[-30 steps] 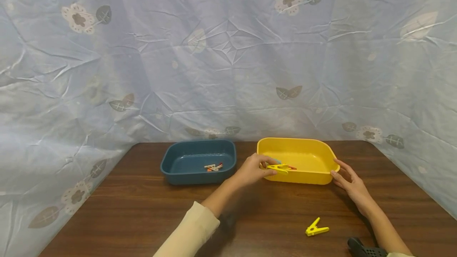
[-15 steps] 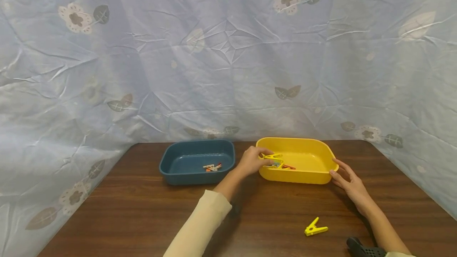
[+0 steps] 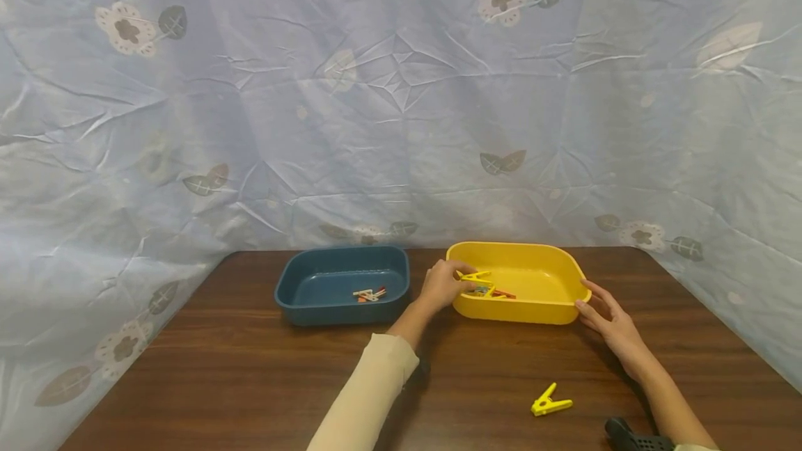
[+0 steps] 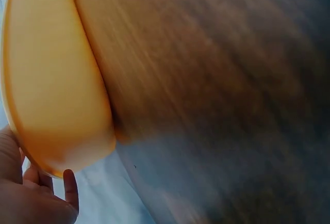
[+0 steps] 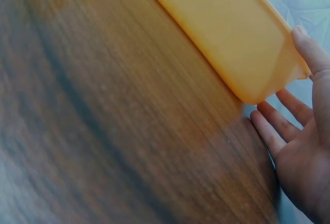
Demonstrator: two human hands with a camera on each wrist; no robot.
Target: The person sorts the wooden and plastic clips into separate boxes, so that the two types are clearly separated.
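My left hand point(image 3: 441, 282) reaches over the left end of the yellow bin point(image 3: 520, 310). Its thumb and index finger pinch a yellow clothespin point(image 3: 477, 275) inside the rim. Below that, several more clothespins lie in the bin, a red one point(image 3: 504, 294) and another yellow one among them. The left wrist view shows this hand point(image 4: 33, 203) at the bin's end, its thumb tip and the clothespin hidden. At the bin's right front corner my right hand point(image 3: 617, 329) holds the rim, thumb point(image 5: 309, 48) on the edge and the other fingers spread around the outside.
A dark blue bin point(image 3: 341, 316) with several small white, orange and red clothespins point(image 3: 370, 294) stands to the left. Another yellow clothespin point(image 3: 550, 402) lies on the wooden table point(image 3: 250, 381) near the front. A patterned curtain point(image 3: 388, 124) hangs behind the table.
My left hand has moved slightly back and lower, bringing the yellow clothespin from over the front rim to inside the yellow bin. The right hand keeps its place on the rim.
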